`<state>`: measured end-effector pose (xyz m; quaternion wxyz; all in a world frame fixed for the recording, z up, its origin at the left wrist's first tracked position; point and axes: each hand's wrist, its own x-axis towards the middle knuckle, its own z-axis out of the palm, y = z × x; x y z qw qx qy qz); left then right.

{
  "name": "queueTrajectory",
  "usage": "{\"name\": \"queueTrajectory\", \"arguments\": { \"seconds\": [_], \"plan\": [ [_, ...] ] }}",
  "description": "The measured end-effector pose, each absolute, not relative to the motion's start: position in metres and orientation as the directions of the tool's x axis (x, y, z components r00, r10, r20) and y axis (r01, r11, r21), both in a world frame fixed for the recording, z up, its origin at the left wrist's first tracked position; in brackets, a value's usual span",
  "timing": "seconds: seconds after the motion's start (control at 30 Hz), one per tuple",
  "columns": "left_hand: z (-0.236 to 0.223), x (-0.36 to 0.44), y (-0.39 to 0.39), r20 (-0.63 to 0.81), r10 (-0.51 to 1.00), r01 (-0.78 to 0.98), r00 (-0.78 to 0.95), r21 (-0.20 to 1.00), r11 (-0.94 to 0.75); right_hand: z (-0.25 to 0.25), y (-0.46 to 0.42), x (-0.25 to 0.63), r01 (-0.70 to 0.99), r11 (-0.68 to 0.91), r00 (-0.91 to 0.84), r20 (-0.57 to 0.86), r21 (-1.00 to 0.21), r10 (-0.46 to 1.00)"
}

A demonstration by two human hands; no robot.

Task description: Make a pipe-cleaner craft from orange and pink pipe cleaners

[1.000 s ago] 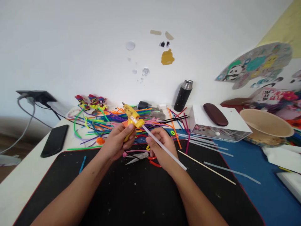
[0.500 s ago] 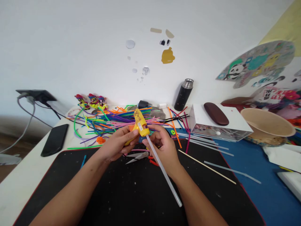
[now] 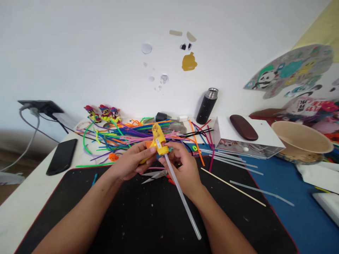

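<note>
A yellow glue gun point(image 3: 158, 139) is held up over the mat, its back end turned toward me. My left hand point(image 3: 135, 158) is closed around its handle. From its back sticks a long translucent glue stick point(image 3: 182, 197), slanting down toward me. My right hand point(image 3: 182, 167) is curled against the gun's right side, its index fingertip on the yellow body and its thumb behind the glue stick; the inner fingers are partly hidden. Under the hands lie scissors point(image 3: 156, 175) with red handles.
Behind the hands spreads a heap of coloured pipe cleaners point(image 3: 127, 135). Loose glue sticks point(image 3: 238, 163) and a wooden stick point(image 3: 233, 187) lie to the right. A black flask point(image 3: 206, 107), a white box point(image 3: 246, 137), a bowl point(image 3: 302, 141) and a phone point(image 3: 62, 157) stand or lie around the mat point(image 3: 148, 218).
The glue stick's near end has swung slightly left and down. My right index finger has shifted onto the gun's side; my left hand has hardly moved.
</note>
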<state>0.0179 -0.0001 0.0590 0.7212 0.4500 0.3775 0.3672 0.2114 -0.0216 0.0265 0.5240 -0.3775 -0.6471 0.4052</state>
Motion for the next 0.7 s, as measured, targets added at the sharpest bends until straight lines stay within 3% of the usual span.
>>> {"name": "queueTrajectory", "arguments": {
  "seconds": [0.7],
  "plan": [
    [0.0589,0.02,-0.002,-0.272,0.845,-0.171,0.46,0.907,0.385,0.0274,-0.022,0.2161,0.279,0.406,-0.169,0.372,-0.87,0.913]
  ]
}}
